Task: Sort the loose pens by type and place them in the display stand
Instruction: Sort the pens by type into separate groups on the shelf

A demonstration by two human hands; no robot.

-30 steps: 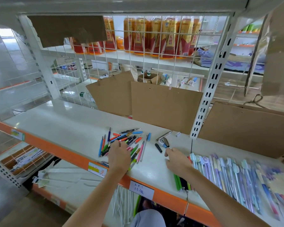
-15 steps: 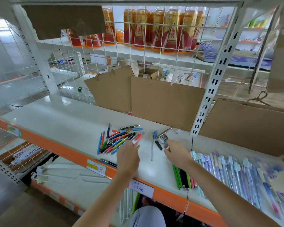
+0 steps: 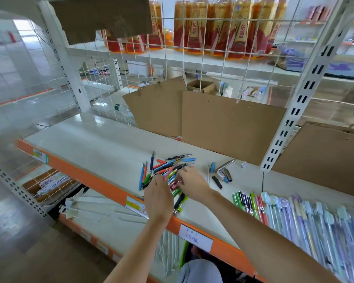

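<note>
A pile of loose coloured pens (image 3: 166, 168) lies on the white shelf (image 3: 102, 148). My left hand (image 3: 158, 198) rests at the pile's near edge, back towards the camera, its fingertips hidden among the pens. My right hand (image 3: 192, 181) reaches into the pile from the right and pinches a dark red pen (image 3: 175, 185) at its fingertips. A few separate pens (image 3: 221, 175) lie just right of the pile. Further right, a row of green, black and pink pens (image 3: 250, 203) lies side by side next to several pastel pens in clear wrappers (image 3: 315, 221).
Brown cardboard sheets (image 3: 229, 125) lean against the wire grid at the back. A white slotted upright (image 3: 290, 123) stands right of the pile. The orange shelf edge (image 3: 94, 180) carries a price label (image 3: 194, 237). Bottled drinks (image 3: 219, 25) stand on the shelf behind.
My right hand has moved left from the small group of pens by the upright into the main pile. My left hand stays at the pile's near edge.
</note>
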